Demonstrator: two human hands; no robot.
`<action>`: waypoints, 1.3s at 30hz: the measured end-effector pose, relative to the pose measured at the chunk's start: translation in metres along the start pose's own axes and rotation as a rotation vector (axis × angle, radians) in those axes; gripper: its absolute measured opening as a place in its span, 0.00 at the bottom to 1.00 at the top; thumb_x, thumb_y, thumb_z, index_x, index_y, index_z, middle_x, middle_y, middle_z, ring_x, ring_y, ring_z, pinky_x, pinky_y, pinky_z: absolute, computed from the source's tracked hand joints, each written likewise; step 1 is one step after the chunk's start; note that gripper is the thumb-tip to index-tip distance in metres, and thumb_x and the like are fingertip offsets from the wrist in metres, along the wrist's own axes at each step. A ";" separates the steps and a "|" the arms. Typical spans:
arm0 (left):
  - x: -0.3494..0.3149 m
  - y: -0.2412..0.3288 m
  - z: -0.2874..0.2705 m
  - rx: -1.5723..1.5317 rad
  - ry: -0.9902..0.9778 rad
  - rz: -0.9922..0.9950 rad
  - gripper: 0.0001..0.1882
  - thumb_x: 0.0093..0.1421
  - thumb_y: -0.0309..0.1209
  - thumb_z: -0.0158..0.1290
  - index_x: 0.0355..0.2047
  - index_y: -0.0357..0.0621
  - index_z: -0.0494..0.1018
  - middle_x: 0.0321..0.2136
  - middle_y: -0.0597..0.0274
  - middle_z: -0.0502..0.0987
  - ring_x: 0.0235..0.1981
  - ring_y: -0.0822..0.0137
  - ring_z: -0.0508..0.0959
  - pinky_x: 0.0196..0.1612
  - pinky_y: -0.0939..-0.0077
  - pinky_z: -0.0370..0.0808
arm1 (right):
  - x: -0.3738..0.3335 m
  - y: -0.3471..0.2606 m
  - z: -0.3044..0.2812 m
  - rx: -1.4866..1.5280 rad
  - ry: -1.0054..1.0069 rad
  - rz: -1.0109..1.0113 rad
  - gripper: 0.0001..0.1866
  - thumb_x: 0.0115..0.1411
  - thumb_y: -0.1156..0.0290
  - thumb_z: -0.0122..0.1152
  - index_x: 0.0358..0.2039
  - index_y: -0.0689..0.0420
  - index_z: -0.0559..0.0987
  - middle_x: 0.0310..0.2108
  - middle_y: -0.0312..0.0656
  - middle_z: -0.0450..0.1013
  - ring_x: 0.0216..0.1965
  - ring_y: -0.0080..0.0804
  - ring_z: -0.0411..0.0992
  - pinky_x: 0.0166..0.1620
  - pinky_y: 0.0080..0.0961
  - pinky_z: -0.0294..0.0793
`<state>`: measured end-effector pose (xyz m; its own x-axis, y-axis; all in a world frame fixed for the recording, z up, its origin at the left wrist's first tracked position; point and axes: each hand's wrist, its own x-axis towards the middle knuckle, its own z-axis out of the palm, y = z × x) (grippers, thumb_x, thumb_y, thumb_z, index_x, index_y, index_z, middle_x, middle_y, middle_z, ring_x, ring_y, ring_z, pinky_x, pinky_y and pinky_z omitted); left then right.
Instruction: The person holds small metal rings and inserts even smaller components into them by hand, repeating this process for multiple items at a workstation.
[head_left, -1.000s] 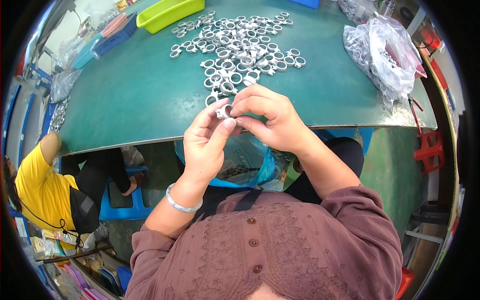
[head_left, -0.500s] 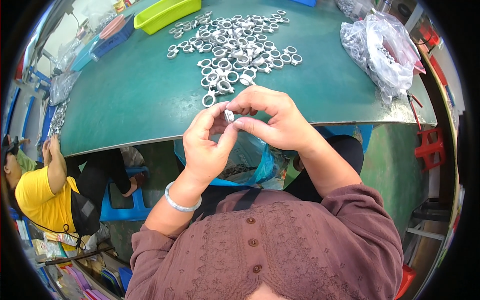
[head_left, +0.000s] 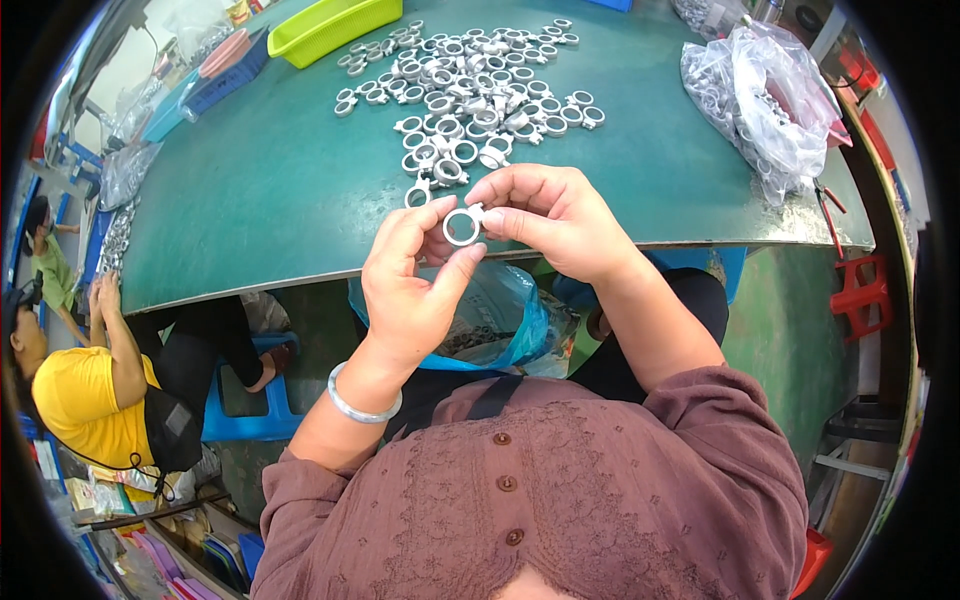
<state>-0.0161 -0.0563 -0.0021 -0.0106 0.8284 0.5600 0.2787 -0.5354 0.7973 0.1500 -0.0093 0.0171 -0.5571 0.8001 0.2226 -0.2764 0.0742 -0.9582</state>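
Note:
Between my two hands is a small grey metal ring clamp [head_left: 461,228], its round opening facing me and its lug pointing right. My left hand [head_left: 412,285] pinches the ring's rim between thumb and fingers. With thumb and forefinger, my right hand [head_left: 555,228] grips the lug at the ring's upper right. Just beyond my fingers, a loose pile of similar grey ring clamps [head_left: 478,90] spreads over the green table [head_left: 260,190]. One clamp [head_left: 417,194] of the pile lies close to my left fingertips.
A yellow-green basket [head_left: 335,30] stands at the far left. At the right lies a clear plastic bag [head_left: 760,110] of rings, with red-handled pliers [head_left: 830,215] nearby. Below the table edge is a blue bag [head_left: 500,320]. A co-worker in yellow [head_left: 90,400] sits at left.
The ring clamp has turned from edge-on to face me with its opening. My right hand has shifted slightly right, onto the lug. At left, another person in green has come into view.

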 end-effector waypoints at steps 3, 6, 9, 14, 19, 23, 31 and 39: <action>0.000 0.001 0.000 -0.010 0.002 0.011 0.20 0.44 0.18 0.58 0.41 0.36 0.70 0.29 0.63 0.69 0.26 0.76 0.71 0.28 0.86 0.70 | 0.001 0.002 -0.001 0.005 0.008 0.007 0.10 0.54 0.79 0.54 0.38 0.65 0.74 0.32 0.38 0.73 0.34 0.20 0.71 0.39 0.17 0.71; -0.001 0.002 -0.003 -0.005 -0.053 -0.002 0.20 0.48 0.17 0.56 0.43 0.33 0.68 0.34 0.65 0.69 0.31 0.78 0.70 0.33 0.87 0.69 | 0.001 0.001 -0.001 0.062 0.011 0.025 0.08 0.54 0.79 0.54 0.36 0.63 0.74 0.31 0.37 0.73 0.33 0.19 0.70 0.40 0.17 0.70; -0.002 0.000 0.000 -0.078 -0.008 -0.025 0.20 0.45 0.17 0.57 0.41 0.35 0.70 0.30 0.64 0.70 0.28 0.78 0.71 0.29 0.87 0.70 | 0.001 0.003 -0.002 0.059 -0.006 0.006 0.09 0.55 0.78 0.54 0.37 0.65 0.74 0.32 0.37 0.73 0.34 0.21 0.71 0.39 0.17 0.71; -0.004 -0.001 0.000 -0.208 -0.034 -0.119 0.20 0.49 0.17 0.55 0.44 0.34 0.68 0.32 0.63 0.73 0.30 0.78 0.73 0.31 0.87 0.71 | 0.000 0.002 -0.002 0.058 0.005 0.012 0.09 0.54 0.79 0.54 0.37 0.64 0.74 0.32 0.37 0.73 0.34 0.20 0.71 0.39 0.17 0.71; -0.004 0.002 -0.001 -0.363 -0.077 -0.252 0.21 0.52 0.18 0.52 0.47 0.35 0.65 0.32 0.61 0.74 0.30 0.77 0.74 0.33 0.86 0.72 | -0.002 0.001 0.003 -0.012 0.047 -0.032 0.08 0.54 0.79 0.54 0.36 0.63 0.74 0.30 0.36 0.73 0.31 0.18 0.70 0.37 0.15 0.70; -0.003 0.000 -0.002 -0.483 -0.123 -0.321 0.21 0.54 0.19 0.51 0.49 0.35 0.64 0.32 0.60 0.74 0.30 0.74 0.75 0.32 0.83 0.73 | -0.006 -0.002 0.005 -0.227 0.062 -0.144 0.09 0.54 0.80 0.54 0.37 0.65 0.74 0.31 0.36 0.72 0.34 0.19 0.69 0.37 0.16 0.70; -0.004 -0.004 -0.003 -0.617 -0.152 -0.359 0.22 0.53 0.19 0.51 0.50 0.36 0.63 0.34 0.59 0.74 0.31 0.73 0.75 0.33 0.82 0.74 | -0.006 -0.005 0.006 -0.401 0.065 -0.286 0.08 0.53 0.81 0.55 0.35 0.64 0.75 0.29 0.37 0.72 0.31 0.19 0.69 0.35 0.16 0.69; -0.003 -0.004 -0.003 -0.625 -0.091 -0.276 0.22 0.53 0.18 0.51 0.50 0.35 0.63 0.35 0.59 0.71 0.36 0.71 0.73 0.40 0.79 0.72 | 0.000 -0.003 0.000 -0.603 0.009 -0.509 0.08 0.49 0.82 0.57 0.31 0.60 0.76 0.25 0.38 0.70 0.26 0.24 0.69 0.31 0.17 0.69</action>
<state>-0.0197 -0.0572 -0.0063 0.0864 0.9439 0.3186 -0.3295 -0.2748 0.9033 0.1509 -0.0093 0.0196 -0.4689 0.5854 0.6614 -0.0222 0.7407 -0.6714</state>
